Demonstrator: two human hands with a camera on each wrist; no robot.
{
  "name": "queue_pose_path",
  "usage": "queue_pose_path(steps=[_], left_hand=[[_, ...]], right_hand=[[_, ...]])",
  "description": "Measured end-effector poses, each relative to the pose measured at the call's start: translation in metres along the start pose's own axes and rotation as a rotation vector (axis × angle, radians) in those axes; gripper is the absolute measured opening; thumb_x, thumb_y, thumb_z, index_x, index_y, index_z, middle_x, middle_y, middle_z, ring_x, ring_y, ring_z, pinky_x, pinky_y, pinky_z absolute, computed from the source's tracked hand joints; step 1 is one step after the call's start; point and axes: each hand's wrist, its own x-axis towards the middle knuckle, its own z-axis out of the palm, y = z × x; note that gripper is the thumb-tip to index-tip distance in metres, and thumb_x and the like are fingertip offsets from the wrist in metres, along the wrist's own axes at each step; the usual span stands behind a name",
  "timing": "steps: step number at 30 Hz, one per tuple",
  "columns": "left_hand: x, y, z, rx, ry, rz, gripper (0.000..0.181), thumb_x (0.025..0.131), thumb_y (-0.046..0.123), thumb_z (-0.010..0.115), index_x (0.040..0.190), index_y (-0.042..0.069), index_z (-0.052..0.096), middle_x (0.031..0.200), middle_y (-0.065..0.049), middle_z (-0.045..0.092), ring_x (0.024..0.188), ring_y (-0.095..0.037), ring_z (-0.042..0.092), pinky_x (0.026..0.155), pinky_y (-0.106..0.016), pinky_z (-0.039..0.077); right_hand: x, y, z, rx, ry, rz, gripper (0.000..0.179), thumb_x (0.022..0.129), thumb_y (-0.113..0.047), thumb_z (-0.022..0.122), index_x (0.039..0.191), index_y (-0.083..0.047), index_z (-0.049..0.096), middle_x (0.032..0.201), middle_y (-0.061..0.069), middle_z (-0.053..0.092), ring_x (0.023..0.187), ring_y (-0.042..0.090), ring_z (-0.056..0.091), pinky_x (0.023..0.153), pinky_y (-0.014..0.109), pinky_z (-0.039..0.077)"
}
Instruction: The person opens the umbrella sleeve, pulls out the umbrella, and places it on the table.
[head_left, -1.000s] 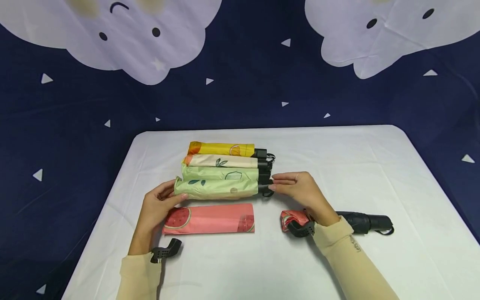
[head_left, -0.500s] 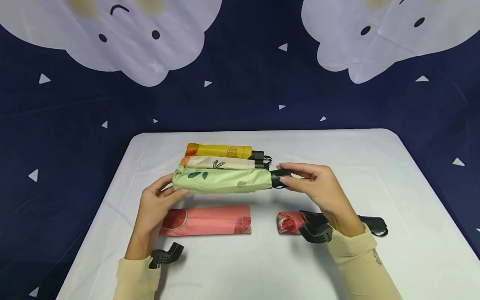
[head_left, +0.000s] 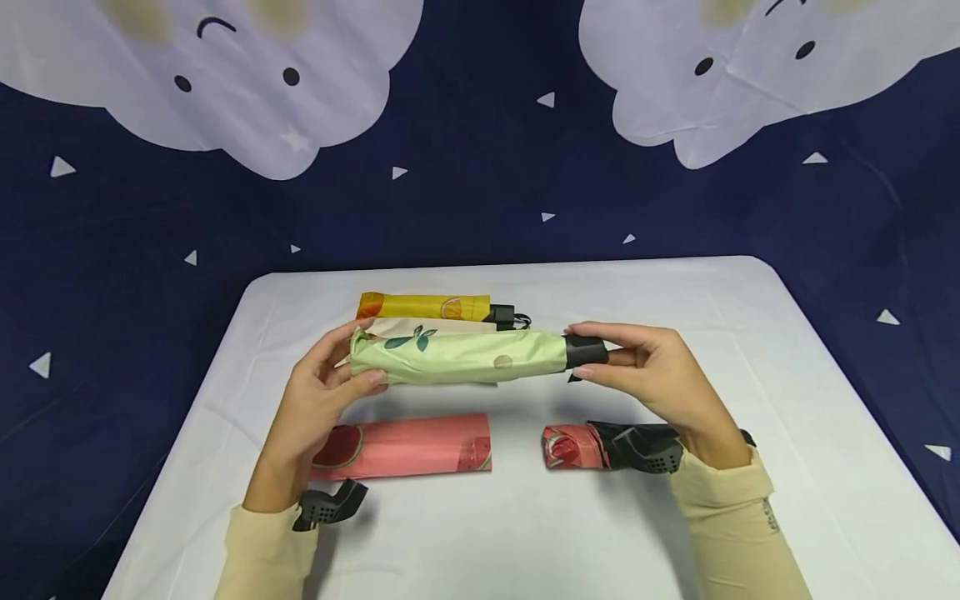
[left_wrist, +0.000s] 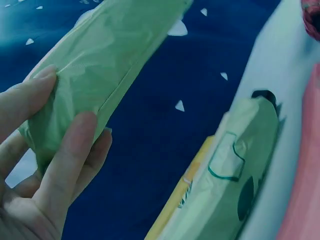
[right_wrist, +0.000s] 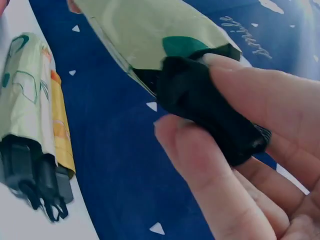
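Observation:
A folded umbrella in a light green sleeve [head_left: 457, 358] is raised level above the table, held at both ends. My left hand [head_left: 318, 400] grips the sleeve's left end between thumb and fingers, as the left wrist view shows on the green fabric [left_wrist: 105, 55]. At the other end my right hand [head_left: 648, 362] pinches the black handle [right_wrist: 200, 105]. The handle sticks out of the sleeve's mouth. Behind it lie a yellow umbrella [head_left: 435, 307] and a cream one [right_wrist: 47, 115]. Another green umbrella [left_wrist: 245, 160] beside them is mostly hidden in the head view.
In front lies a flat pink sleeve with watermelon prints [head_left: 420, 448]. To its right is a bare folded umbrella, pink at its end [head_left: 570, 447] and black beyond, partly under the right forearm. The white table [head_left: 480, 533] meets a dark blue backdrop [head_left: 480, 225].
Both hands have lifted the front green umbrella off the row, toward the camera and a little to the right. The right hand moved right with the handle. The view shifted slightly.

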Motion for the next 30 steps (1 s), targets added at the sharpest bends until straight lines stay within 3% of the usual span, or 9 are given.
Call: queue_pose_path(steps=[4, 9, 19, 30], left_hand=[[0.002, -0.001, 0.000, -0.051, -0.053, 0.014, 0.053, 0.087, -0.021, 0.066, 0.138, -0.009, 0.053, 0.138, -0.019, 0.056, 0.102, -0.021, 0.070, 0.080, -0.037, 0.062], [0.001, -0.003, -0.001, -0.074, -0.089, -0.032, 0.048, 0.087, -0.018, 0.069, 0.132, -0.008, 0.057, 0.138, -0.016, 0.061, 0.107, -0.021, 0.070, 0.083, -0.039, 0.061], [0.001, -0.005, -0.003, -0.058, -0.042, -0.016, 0.043, 0.087, -0.018, 0.069, 0.128, -0.008, 0.059, 0.127, -0.015, 0.068, 0.097, -0.020, 0.072, 0.078, -0.038, 0.062], [0.000, -0.004, -0.007, -0.067, -0.037, -0.010, 0.044, 0.087, -0.021, 0.067, 0.128, -0.009, 0.058, 0.126, -0.015, 0.068, 0.095, -0.020, 0.072, 0.077, -0.036, 0.062]], right_hand=[[0.003, 0.009, -0.001, 0.086, 0.016, -0.032, 0.044, 0.082, 0.001, 0.084, 0.125, 0.000, 0.072, 0.126, 0.009, 0.071, 0.095, 0.023, 0.075, 0.081, 0.031, 0.061], [0.006, 0.021, -0.003, 0.187, 0.001, -0.071, 0.040, 0.082, 0.011, 0.080, 0.120, 0.009, 0.070, 0.123, 0.012, 0.072, 0.097, 0.023, 0.075, 0.083, 0.033, 0.061], [0.008, 0.021, -0.002, 0.151, -0.081, -0.120, 0.050, 0.079, 0.009, 0.083, 0.126, 0.007, 0.068, 0.130, 0.016, 0.068, 0.100, 0.026, 0.074, 0.081, 0.033, 0.061], [0.009, 0.021, 0.004, 0.138, -0.048, -0.108, 0.043, 0.080, 0.008, 0.083, 0.122, 0.006, 0.071, 0.124, 0.014, 0.071, 0.095, 0.027, 0.075, 0.079, 0.034, 0.062]])
